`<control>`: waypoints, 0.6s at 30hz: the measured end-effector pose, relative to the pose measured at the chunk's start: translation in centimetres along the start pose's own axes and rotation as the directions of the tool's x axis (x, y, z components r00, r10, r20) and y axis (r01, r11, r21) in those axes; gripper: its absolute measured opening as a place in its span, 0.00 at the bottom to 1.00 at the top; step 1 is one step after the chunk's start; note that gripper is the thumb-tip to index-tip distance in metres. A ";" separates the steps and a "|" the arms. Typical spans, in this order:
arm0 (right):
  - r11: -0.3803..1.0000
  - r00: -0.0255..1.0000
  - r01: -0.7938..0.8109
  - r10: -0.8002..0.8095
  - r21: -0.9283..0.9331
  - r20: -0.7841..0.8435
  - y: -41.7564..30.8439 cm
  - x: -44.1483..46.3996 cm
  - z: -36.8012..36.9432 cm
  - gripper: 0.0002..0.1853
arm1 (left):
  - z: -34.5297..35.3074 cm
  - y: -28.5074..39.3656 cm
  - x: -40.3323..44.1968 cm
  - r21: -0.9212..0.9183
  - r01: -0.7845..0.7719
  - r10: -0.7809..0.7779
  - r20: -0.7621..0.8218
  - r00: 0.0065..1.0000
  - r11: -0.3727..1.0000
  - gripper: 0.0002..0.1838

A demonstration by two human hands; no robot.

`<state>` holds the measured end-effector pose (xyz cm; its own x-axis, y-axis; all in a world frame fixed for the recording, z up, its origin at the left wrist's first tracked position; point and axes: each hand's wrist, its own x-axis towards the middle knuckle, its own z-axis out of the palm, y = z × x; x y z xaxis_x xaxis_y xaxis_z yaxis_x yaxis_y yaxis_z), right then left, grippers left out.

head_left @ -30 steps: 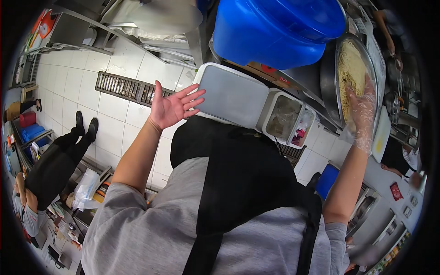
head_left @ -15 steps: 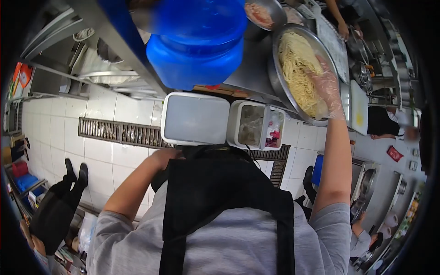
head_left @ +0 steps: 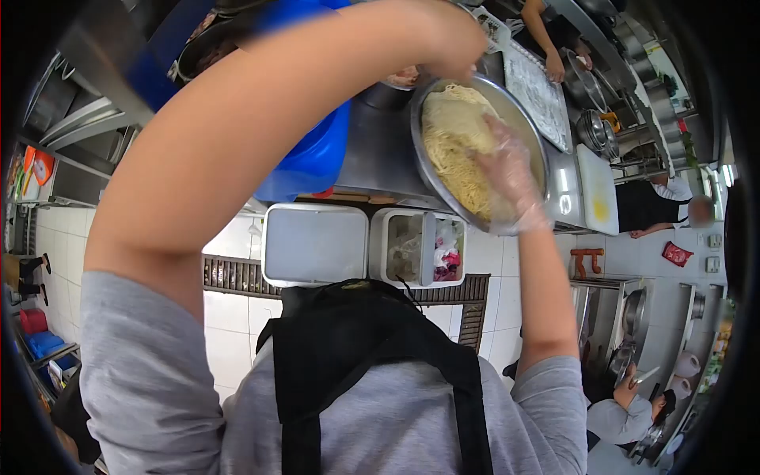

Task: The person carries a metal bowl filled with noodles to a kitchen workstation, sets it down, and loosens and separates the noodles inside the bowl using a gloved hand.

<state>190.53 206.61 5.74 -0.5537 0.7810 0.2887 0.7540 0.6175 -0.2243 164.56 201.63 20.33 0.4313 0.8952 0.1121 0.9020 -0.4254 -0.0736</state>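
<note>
A wide steel bowl (head_left: 541, 150) on the counter holds a mound of pale yellow noodles (head_left: 455, 146). My right hand (head_left: 509, 165), in a clear plastic glove, reaches into it from the near right side. Its fingers are apart and lie against the right side of the noodles. My bare left hand (head_left: 453, 43) is over the bowl's far left edge, with the forearm crossing high over the counter. Blur and the angle hide its fingers, so I cannot make out whether it touches the rim or holds anything.
A blue plastic container (head_left: 305, 158) stands left of the bowl, partly behind my left arm. Below the counter are a lidded bin (head_left: 315, 245) and an open bin (head_left: 380, 245). A white tray (head_left: 538, 91) and cutting board (head_left: 595, 186) lie to the right. A co-worker's hand (head_left: 554, 67) is beyond.
My left hand has risen from beside my waist to the bowl's far edge. The view has shifted, so the bowl appears farther left and lower. My right hand stays at the noodles.
</note>
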 end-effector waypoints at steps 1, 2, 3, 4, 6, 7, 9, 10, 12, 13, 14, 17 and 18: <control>0.999 1.000 0.023 -0.024 -0.045 -0.020 -1.2 -1.2 -0.6 0.36 | 2.5 -1.1 2.6 -0.016 -0.002 0.003 0.071 0.997 1.000 0.18; 0.998 0.999 0.024 -0.025 -0.052 -0.029 -1.3 -2.0 -1.0 0.36 | 4.8 -1.9 4.8 -0.031 0.000 0.005 0.141 0.990 1.000 0.22; 0.999 0.992 -0.033 0.035 0.017 -0.125 -1.1 -2.6 -1.3 0.36 | 7.7 -3.1 6.5 -0.002 -0.012 0.013 0.172 0.985 1.000 0.22; 0.992 0.972 -0.081 0.099 0.092 -0.213 -0.6 -2.9 -1.4 0.36 | 8.7 -3.3 6.2 -0.024 0.042 -0.037 0.167 0.985 0.999 0.19; 0.912 0.946 -0.209 0.281 0.353 -0.164 2.9 -4.0 1.0 0.35 | 9.8 -4.4 7.4 -0.073 0.028 -0.002 0.335 0.942 0.997 0.18; 0.739 0.893 -0.333 0.446 0.585 -0.054 4.1 -4.7 1.7 0.34 | 9.6 -4.3 7.4 -0.125 0.084 -0.029 0.387 0.922 0.989 0.18; 0.751 0.891 -0.401 0.453 0.525 0.032 0.6 -4.0 0.2 0.30 | 11.7 -4.9 8.6 -0.134 0.063 0.004 0.451 0.893 0.989 0.18; 0.877 0.931 -0.295 0.353 0.379 -0.092 -0.9 -3.8 -0.1 0.29 | 12.3 -5.3 8.9 -0.138 0.050 0.028 0.510 0.860 0.989 0.17; 0.982 0.941 -0.047 0.104 0.181 -0.321 -2.5 -3.2 0.1 0.24 | 12.0 -4.6 8.3 -0.257 0.180 0.015 0.610 0.792 0.949 0.16; 0.982 0.942 -0.045 0.103 0.184 -0.321 -2.1 -2.8 0.4 0.24 | 11.9 -4.2 8.0 -0.357 0.308 0.034 0.699 0.714 0.882 0.14; 0.882 0.928 -0.153 0.284 0.446 -0.241 -1.4 -2.2 0.6 0.23 | 12.2 -4.2 8.1 -0.384 0.319 0.071 0.728 0.682 0.866 0.12; 0.788 0.919 -0.179 0.347 0.589 -0.185 -1.1 -2.1 0.7 0.21 | 13.2 -4.4 8.1 -0.395 0.397 0.040 0.749 0.662 0.829 0.12; 0.860 0.936 -0.094 0.248 0.502 -0.250 -1.3 -1.9 0.8 0.19 | 13.2 -4.8 8.3 -0.394 0.406 0.029 0.746 0.665 0.825 0.12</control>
<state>190.34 204.45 4.74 -0.2427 0.8608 0.4474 0.5227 0.5046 -0.6871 163.59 212.87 8.50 0.2997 0.6820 -0.6671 0.9261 -0.0400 0.3752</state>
